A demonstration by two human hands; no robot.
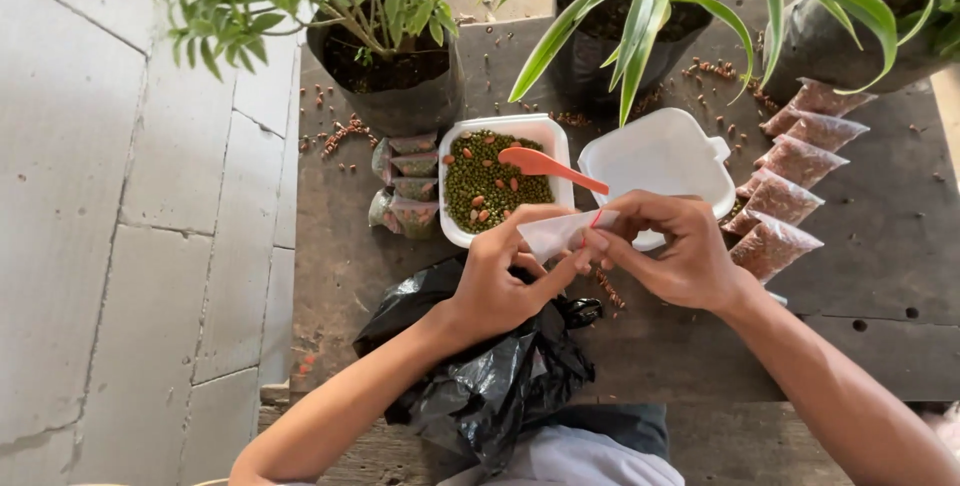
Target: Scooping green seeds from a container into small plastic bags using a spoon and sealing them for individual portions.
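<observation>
Bag-opening step: left hand [500, 281] and right hand [675, 251] both pinching small clear bag [556, 234], held above table [880, 236] before white tray [452, 186] of green beans. Next, likely: mouth spread, then orange spoon [545, 164].

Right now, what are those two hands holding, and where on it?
A small clear plastic bag, empty as far as shows. The left hand and right hand both pinch it by the end nearest the right hand, at its red-striped mouth.

Soft, even daylight, faint shadows, sharp focus throughout, slight wide-angle bending at the edges.
</observation>
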